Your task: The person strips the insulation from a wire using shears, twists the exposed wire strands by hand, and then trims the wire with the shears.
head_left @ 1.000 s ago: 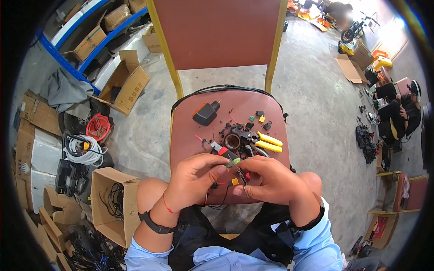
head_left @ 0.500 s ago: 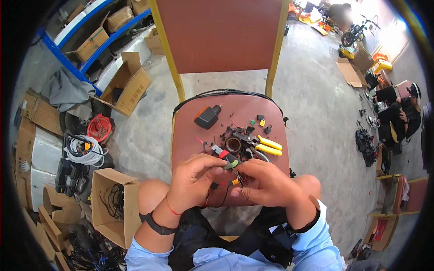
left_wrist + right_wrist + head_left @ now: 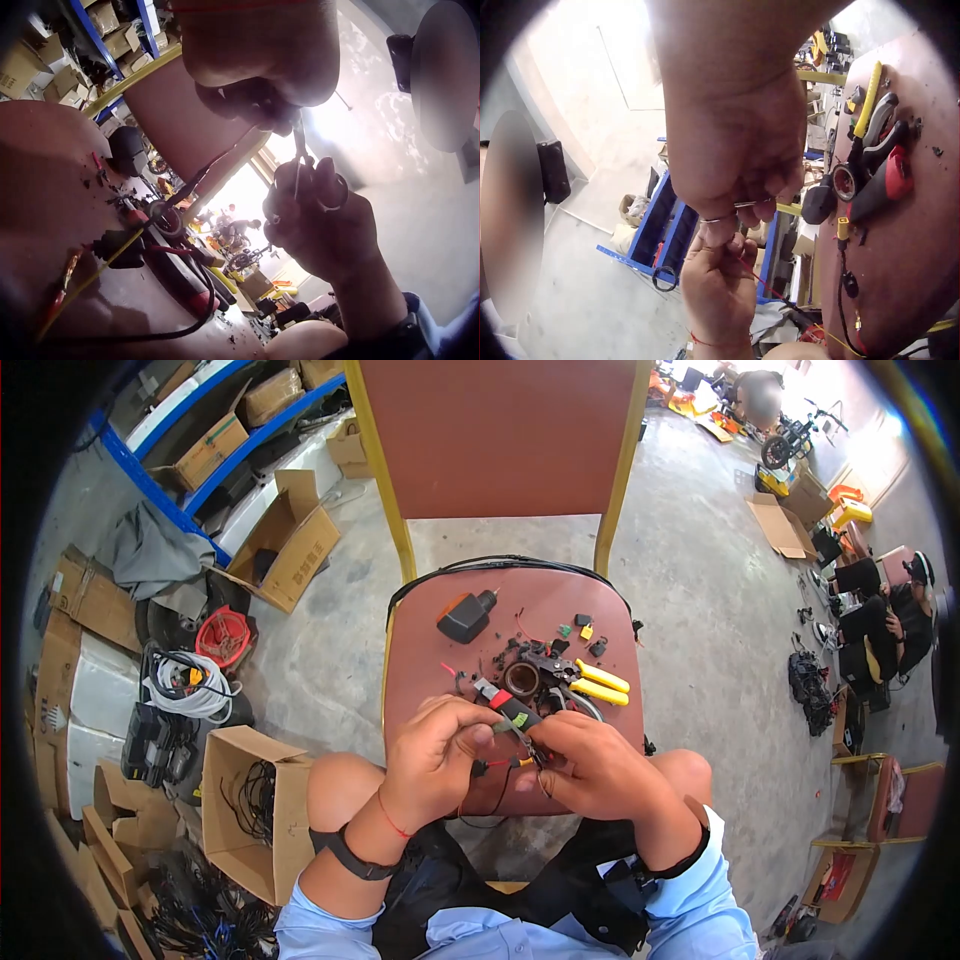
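My left hand (image 3: 435,745) pinches a small green piece (image 3: 513,723) between thumb and fingers above the chair seat. A thin dark red wire (image 3: 217,163) runs down from these fingertips in the left wrist view. My right hand (image 3: 605,765) holds small metal scissors (image 3: 300,139), with fingers through their loops. The blades point at my left fingertips, overlapping the green piece in the head view. Below the hands lies a yellow connector (image 3: 844,228) with a black lead. The exact cutting point is hidden behind the fingers.
The red-brown seat (image 3: 420,690) bears a black and orange lamp (image 3: 464,617), a tape roll (image 3: 521,678), yellow-handled pliers (image 3: 600,682), a red and black tool (image 3: 503,702) and scraps. An open carton (image 3: 225,830) stands at left; a seated person (image 3: 905,615) is far right.
The head view has shifted slightly, moving the seat a little to the right in it. Both hands stay together, with the scissors and green piece turned slightly between them.
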Demonstrator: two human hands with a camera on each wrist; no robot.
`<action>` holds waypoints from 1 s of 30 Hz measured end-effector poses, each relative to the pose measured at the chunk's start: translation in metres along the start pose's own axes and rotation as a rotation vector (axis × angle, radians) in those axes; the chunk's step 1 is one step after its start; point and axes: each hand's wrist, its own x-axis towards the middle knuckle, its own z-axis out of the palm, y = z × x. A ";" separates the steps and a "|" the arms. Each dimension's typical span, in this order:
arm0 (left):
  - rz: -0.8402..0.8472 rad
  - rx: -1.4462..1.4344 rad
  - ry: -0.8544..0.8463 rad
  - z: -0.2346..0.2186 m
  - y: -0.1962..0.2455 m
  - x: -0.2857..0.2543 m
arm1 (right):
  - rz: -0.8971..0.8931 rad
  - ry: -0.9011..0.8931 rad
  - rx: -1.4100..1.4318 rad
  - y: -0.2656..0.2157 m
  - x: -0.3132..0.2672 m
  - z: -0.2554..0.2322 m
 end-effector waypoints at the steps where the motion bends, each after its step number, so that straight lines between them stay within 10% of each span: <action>1: 0.005 0.005 0.005 0.000 0.000 0.000 | 0.003 -0.002 0.003 0.000 0.000 0.000; 14: 0.260 0.250 0.017 0.000 0.003 0.008 | 0.041 -0.052 0.033 0.004 -0.001 0.004; 30: 0.179 0.181 0.008 -0.004 0.003 0.006 | 0.000 -0.021 0.005 0.003 0.001 0.004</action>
